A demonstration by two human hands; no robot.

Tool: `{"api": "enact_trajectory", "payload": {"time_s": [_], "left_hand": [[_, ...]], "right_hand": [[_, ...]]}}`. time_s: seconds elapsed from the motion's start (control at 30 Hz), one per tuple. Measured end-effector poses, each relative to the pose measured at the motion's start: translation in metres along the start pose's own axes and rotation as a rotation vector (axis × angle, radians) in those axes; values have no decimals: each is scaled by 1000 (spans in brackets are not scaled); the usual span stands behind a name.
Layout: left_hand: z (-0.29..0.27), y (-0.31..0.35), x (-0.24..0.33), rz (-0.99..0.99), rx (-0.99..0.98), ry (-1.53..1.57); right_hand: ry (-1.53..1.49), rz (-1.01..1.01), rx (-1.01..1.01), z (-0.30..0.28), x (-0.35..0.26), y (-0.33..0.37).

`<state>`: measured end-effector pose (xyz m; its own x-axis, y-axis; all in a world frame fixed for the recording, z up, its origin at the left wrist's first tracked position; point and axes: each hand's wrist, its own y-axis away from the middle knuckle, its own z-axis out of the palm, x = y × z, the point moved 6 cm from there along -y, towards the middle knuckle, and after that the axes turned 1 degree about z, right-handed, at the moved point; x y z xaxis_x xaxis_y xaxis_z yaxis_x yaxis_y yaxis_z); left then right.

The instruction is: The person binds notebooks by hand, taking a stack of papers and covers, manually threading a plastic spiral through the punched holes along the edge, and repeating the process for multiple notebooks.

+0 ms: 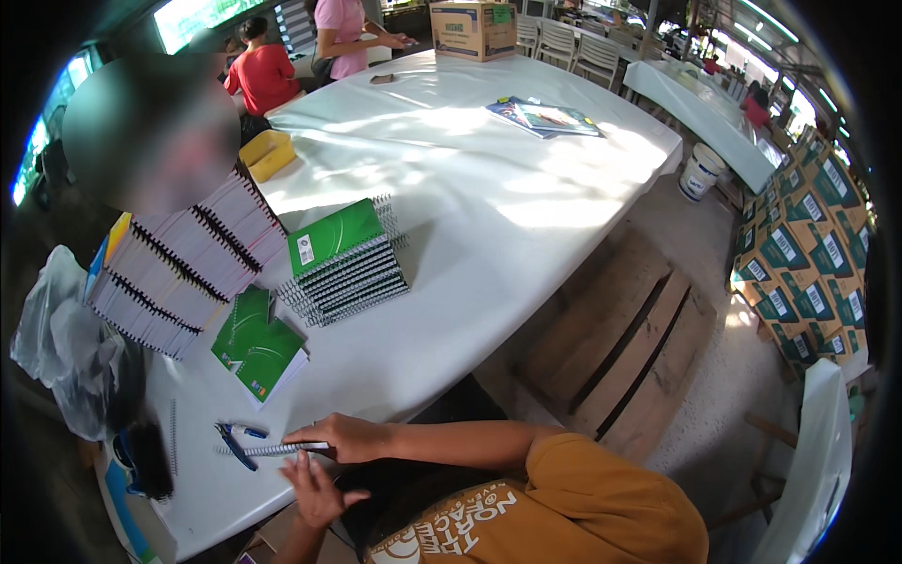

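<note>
Near the table's left front edge, my right hand [346,438] grips a thin spiral-bound notebook [316,446], seen edge-on. Its wire coil [271,450] sticks out to the left past the pages. Just below it, my left hand [318,493] has its fingers spread and the thumb apart, with fingertips close to the coil; whether they touch it I cannot tell. A slim blue tool [235,447] lies by the coil's left end, beside a blue and white pen [248,430]. Farther off are loose green notebook covers and pages [258,348].
Green wire-bound notebooks [340,235] form a stack beside tall piles of black-bound pages [202,244]. A loose wire coil [173,437] and a plastic bag [66,338] are at left. A yellow tray [266,155], books [545,117] and a carton [473,31] sit farther off. A wooden bench [611,348] stands right.
</note>
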<state>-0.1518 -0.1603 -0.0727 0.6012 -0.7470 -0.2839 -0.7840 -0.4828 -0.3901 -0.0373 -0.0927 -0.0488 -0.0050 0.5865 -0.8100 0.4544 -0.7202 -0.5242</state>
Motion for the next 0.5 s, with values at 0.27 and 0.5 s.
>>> {"api": "enact_trajectory", "payload": {"time_s": [0.27, 0.5], "left_hand": [[16, -15, 5, -72, -29, 274], [-46, -79, -62, -333, -65, 365]], "right_hand": [[-165, 186, 15, -16, 9, -13], [-215, 259, 28, -5, 31, -13]]}}
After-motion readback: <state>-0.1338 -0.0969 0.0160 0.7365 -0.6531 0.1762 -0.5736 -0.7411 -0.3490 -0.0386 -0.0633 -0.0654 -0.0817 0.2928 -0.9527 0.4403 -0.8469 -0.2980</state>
